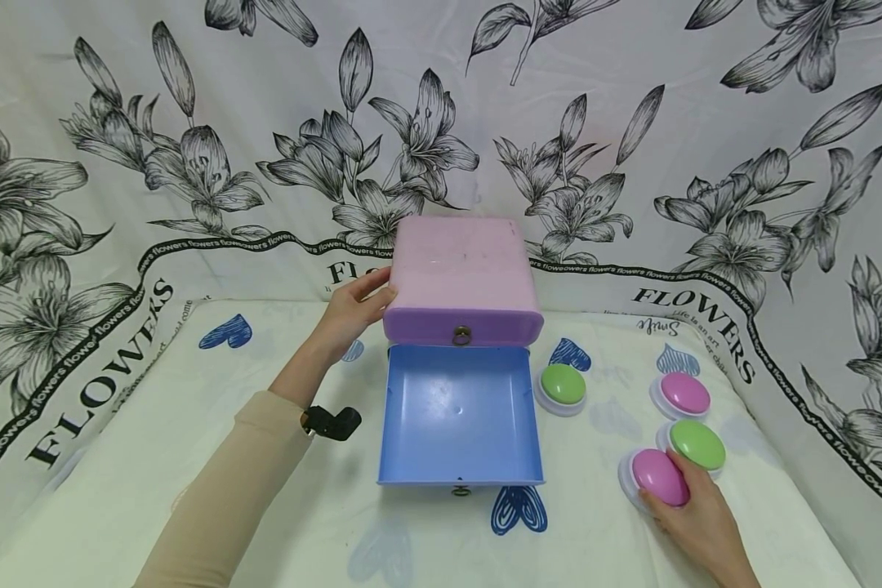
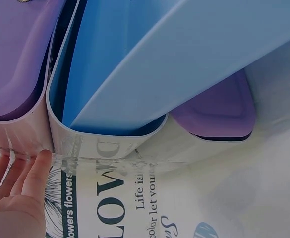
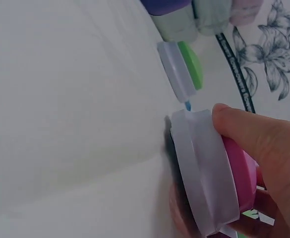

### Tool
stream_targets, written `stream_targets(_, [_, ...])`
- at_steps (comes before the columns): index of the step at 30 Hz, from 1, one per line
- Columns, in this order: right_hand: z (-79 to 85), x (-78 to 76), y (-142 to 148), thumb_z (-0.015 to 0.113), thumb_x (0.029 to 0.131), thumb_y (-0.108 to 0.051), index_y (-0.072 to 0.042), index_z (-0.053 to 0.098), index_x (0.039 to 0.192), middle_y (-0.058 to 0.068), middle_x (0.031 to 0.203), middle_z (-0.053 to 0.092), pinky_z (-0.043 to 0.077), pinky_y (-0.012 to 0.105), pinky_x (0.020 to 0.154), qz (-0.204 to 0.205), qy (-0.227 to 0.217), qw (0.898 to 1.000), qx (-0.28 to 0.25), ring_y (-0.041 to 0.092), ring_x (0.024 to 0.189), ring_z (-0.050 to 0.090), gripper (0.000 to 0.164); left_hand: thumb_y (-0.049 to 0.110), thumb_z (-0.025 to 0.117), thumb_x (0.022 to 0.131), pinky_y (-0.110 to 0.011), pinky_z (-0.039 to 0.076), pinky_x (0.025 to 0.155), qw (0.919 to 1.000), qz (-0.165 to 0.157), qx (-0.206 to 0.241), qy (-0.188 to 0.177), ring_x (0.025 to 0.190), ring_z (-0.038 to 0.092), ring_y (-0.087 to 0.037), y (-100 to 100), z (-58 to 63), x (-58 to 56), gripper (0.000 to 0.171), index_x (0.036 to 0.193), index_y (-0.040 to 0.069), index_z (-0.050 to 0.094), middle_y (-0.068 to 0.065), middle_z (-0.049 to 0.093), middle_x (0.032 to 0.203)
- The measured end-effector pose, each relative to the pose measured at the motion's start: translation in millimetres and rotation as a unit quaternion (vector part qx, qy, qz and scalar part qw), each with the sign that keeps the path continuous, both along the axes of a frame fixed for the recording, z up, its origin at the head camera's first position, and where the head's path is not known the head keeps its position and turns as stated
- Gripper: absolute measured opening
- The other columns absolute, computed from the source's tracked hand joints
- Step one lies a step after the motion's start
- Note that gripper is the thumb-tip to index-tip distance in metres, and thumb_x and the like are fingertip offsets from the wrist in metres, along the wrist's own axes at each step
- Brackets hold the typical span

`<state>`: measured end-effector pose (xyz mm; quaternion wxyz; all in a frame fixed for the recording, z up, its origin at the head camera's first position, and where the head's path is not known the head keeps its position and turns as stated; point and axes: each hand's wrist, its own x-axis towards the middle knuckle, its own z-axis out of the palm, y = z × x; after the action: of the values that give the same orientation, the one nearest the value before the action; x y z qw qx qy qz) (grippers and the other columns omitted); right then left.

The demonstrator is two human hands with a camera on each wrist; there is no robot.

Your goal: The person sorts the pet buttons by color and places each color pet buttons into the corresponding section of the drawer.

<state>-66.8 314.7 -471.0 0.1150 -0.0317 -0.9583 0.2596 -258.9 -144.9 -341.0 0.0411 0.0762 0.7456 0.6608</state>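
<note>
A drawer cabinet point(image 1: 461, 265) stands at the back, with a pink top and a purple upper drawer front. Its blue drawer point(image 1: 459, 408) is pulled far out, and only bare plastic shows inside. My left hand point(image 1: 353, 314) rests its extended fingers against the cabinet's left side, beside the top tier; in the left wrist view those fingers point(image 2: 29, 173) touch the pink wall. At the lower right my right hand point(image 1: 698, 514) grips a pink dome-topped button point(image 1: 660, 477) by its white base. The thumb point(image 3: 234, 119) lies on the rim of that base point(image 3: 206, 173).
One green button point(image 1: 563, 384) sits right of the blue drawer. Another green button point(image 1: 698, 443) and a second pink button point(image 1: 685, 394) are close behind the right hand. A lower purple drawer point(image 2: 216, 109) shows beneath the blue one. Flower-printed cloth point(image 1: 595, 204) hangs behind.
</note>
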Motion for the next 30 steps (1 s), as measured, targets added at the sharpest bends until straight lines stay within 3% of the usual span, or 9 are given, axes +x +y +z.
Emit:
stream_targets(18, [22.9,-12.5,-15,0.080,0.071,-0.025,0.004,0.044,0.130,0.026,0.124,0.047,0.043,0.059,0.082,0.009,0.033,0.999,-0.023,0.041,0.110,0.047,0.075,0.029,0.058,0.091,-0.026,0.048,0.093,1.0000,-0.002,0.001,0.006,0.126,0.045,-0.021,0,2.0,3.6,0.056,0.141,0.013,0.039,-0.004,0.034,0.147])
stream_targets(30, [38.9,-26.4,-36,0.081,0.070,-0.027,-0.002,0.045,0.132,0.020,0.125,0.049,0.044,0.055,0.083,0.043,0.059,0.997,-0.023,0.035,0.110,0.047,0.075,0.029,0.059,0.091,-0.028,0.048,0.093,0.9999,-0.003,-0.002,0.010,0.125,0.046,-0.021,0,3.0,3.2,0.056,0.141,0.013,0.039,-0.004,0.035,0.146])
